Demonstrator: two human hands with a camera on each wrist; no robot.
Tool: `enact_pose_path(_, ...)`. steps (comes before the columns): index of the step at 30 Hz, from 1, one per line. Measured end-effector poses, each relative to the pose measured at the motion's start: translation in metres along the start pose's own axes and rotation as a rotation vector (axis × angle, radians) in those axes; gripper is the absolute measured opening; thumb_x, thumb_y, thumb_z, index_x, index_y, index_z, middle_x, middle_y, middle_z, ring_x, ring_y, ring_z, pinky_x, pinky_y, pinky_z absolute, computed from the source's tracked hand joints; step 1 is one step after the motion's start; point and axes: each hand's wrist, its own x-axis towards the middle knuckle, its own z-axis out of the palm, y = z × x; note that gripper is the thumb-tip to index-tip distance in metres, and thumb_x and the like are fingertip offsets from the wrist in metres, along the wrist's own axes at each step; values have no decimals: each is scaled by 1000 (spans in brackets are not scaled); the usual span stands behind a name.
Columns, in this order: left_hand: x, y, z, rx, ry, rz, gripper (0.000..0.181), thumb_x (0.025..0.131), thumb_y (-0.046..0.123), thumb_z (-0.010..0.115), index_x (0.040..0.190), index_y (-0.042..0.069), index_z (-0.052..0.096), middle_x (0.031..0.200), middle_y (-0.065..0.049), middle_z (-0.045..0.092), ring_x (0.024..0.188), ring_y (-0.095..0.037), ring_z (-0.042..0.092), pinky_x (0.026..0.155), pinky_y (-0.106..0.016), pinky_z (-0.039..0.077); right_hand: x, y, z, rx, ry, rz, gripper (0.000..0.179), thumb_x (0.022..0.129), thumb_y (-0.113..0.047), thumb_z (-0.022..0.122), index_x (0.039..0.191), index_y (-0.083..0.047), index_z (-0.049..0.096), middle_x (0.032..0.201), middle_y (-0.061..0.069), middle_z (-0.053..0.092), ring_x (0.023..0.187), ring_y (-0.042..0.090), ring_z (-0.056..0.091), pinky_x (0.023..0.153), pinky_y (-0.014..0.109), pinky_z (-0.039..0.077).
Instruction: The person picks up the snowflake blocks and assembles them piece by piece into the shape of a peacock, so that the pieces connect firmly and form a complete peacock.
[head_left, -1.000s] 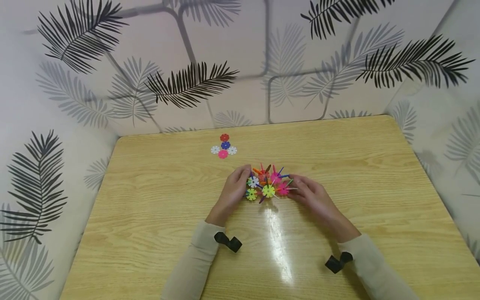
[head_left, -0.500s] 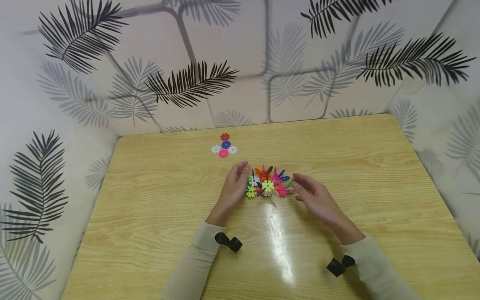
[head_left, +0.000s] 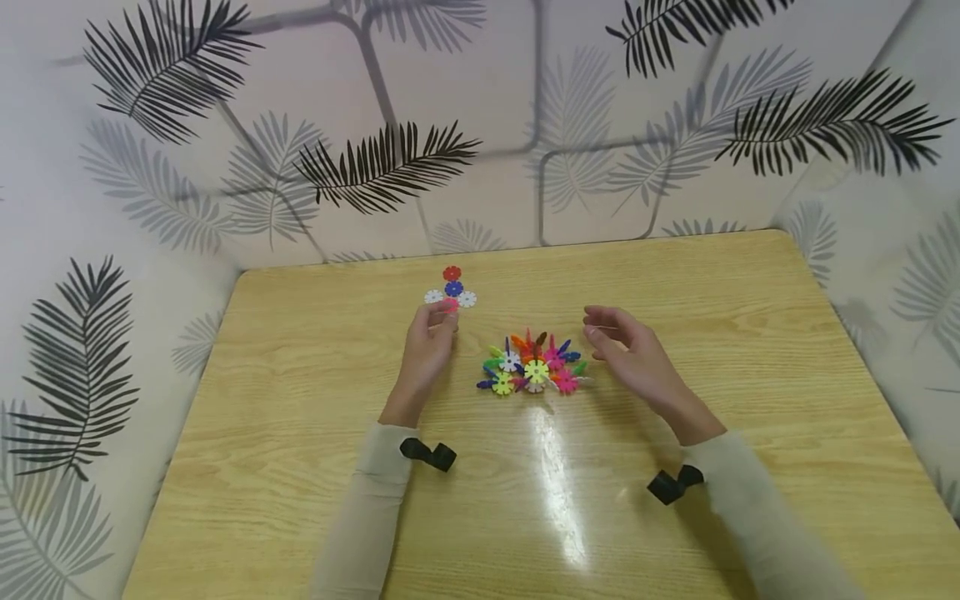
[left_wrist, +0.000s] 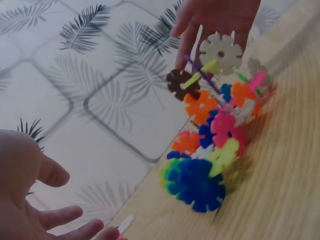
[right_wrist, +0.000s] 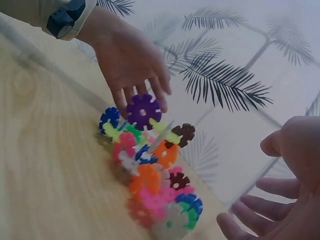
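Observation:
A cluster of interlocked plastic snowflake discs (head_left: 535, 372) in many colours rests on the table between my two hands. My left hand (head_left: 429, 354) is to its left, apart from it, fingers relaxed; its fingertips overlap a loose pink disc (head_left: 451, 305) in the head view. My right hand (head_left: 633, 358) hovers at the cluster's right, fingers loosely bent and holding nothing. In the left wrist view a blue disc (left_wrist: 197, 185) forms the near end of the cluster. From the right wrist, a purple disc (right_wrist: 144, 112) stands up near its far end.
Several loose discs lie flat at the back of the wooden table (head_left: 300, 375): a red disc (head_left: 452, 273), a blue disc (head_left: 453, 288) and white discs (head_left: 467, 299). Behind the table's far edge rises a leaf-patterned wall (head_left: 480, 125).
Both hands have let go of the disc cluster, which now rests on the table. My left hand has moved left and away to the loose discs; the right has lifted slightly back.

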Motion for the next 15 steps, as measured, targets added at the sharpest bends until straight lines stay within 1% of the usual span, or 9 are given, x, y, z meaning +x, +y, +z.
enact_pose_path(1,5,0,-4,8,12,-18,43,115,25,53,154,6,51,147,-19,59,131,-34,62,109,-46,53,6,-4,0,-9,-2,-10,52,117,-31,53,159,0,48,160,25,54,146,40,56,108,44,61)
enact_pose_path(3,15,-1,-11,56,32,-44,43,114,25,54,152,6,52,145,-18,59,129,-33,62,107,-45,53,18,-11,1,-23,-12,-28,50,116,-31,55,157,-2,51,158,24,56,145,39,58,110,51,59)
enact_pose_path(5,24,-1,-17,118,39,-45,42,113,25,56,150,6,55,144,-18,60,130,-33,61,110,-47,52,32,-18,4,-39,-29,-43,48,116,-31,56,156,-4,53,155,24,58,143,38,59,111,56,57)
enact_pose_path(7,32,-1,-22,199,33,-24,40,111,24,58,147,6,59,144,-18,62,132,-35,61,112,-50,52,46,-26,9,-62,-53,-63,46,116,-31,56,154,-6,55,154,23,60,141,38,61,111,58,57)
enact_pose_path(10,43,1,-26,322,5,24,39,108,20,62,143,5,64,141,-20,65,131,-38,63,113,-54,53,70,-39,19,-122,-97,-80,43,116,-32,56,152,-8,59,152,20,63,140,38,62,110,58,57)
enact_pose_path(13,54,1,-25,477,-25,75,40,106,18,62,143,2,66,138,-21,67,128,-38,64,112,-54,54,95,-52,34,-189,-151,-80,42,115,-31,56,149,-8,62,150,17,66,138,38,63,112,57,56)
enact_pose_path(15,60,1,-22,572,-34,110,41,105,17,63,142,0,67,135,-21,67,125,-38,64,109,-52,55,114,-58,45,-248,-189,-82,42,115,-31,56,148,-6,64,148,17,67,136,38,65,113,56,55)
